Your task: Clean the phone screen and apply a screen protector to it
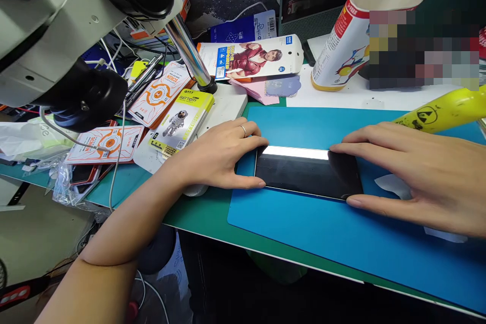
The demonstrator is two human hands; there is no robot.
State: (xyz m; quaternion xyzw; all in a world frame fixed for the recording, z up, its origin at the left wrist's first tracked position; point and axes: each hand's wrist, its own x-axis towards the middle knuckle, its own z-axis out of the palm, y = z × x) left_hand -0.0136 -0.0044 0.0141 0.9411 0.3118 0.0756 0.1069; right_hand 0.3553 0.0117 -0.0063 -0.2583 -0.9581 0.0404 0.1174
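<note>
A black smartphone lies screen up on a blue work mat. My left hand grips its left end, thumb along the near edge and fingers over the far edge; a ring is on one finger. At the phone's right end my right hand holds it the same way, thumb on the near corner and fingers on the far edge. Both hands are closed on the phone, which rests flat on the mat.
A microscope on a metal post hangs over the left. Battery and screen packs lie under it. At the back right stand a drink bottle and a yellow bottle. A small white scrap lies on the mat.
</note>
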